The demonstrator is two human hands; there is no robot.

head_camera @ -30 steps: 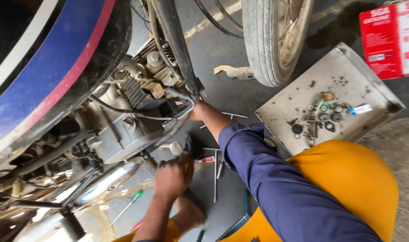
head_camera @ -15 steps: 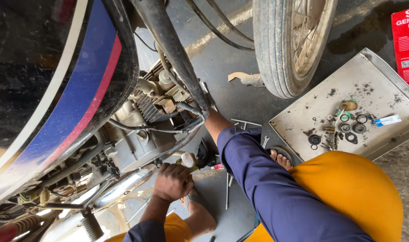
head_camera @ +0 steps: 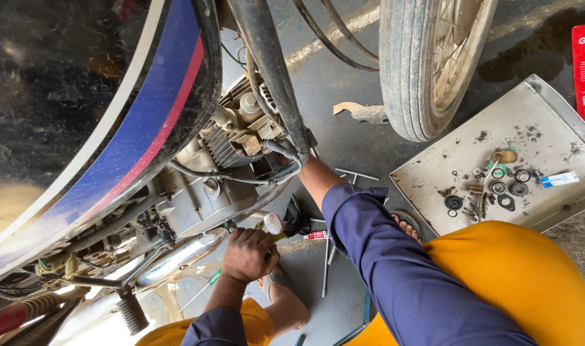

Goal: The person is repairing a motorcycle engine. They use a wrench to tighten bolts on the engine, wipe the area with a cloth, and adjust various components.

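Head view. Reference landmark: the motorcycle engine (head_camera: 209, 192), seen from above beneath the black tank with blue and red stripe (head_camera: 113, 128).

Left hand (head_camera: 249, 254): positioned just below the engine's lower right edge, beside the exhaust pipe (head_camera: 177, 256). The fingers are curled into a closed fist around a tool with a pale rounded end (head_camera: 272, 223); the knuckles face the camera and the tool's end projects upward toward the engine case. The forearm rises from the lower frame edge in a dark blue sleeve, wrist straight, which in judgement keeps the tool in line with the engine's underside.

Right hand: not visible. The right forearm (head_camera: 318, 179) extends from a dark blue sleeve (head_camera: 395, 269) and passes behind the frame down tube (head_camera: 273, 83) at the engine's right side, where cables (head_camera: 241, 179) cross. Whether that hand is open or gripping something cannot be told. The reach suggests it steadies or feels a part on the far side of the engine.

The two hands are apart, one on each side of the engine's lower right corner.

Surroundings: right of the engine, on the floor, lie T-handle wrenches (head_camera: 356, 174). Further right sits a metal tray (head_camera: 549, 115) carrying small gears, washers and bearings (head_camera: 497, 187), kept together within arm's reach. Above the tray stands the front wheel (head_camera: 427, 64). The person's knees, in orange trousers (head_camera: 517, 282), fold below the tray.
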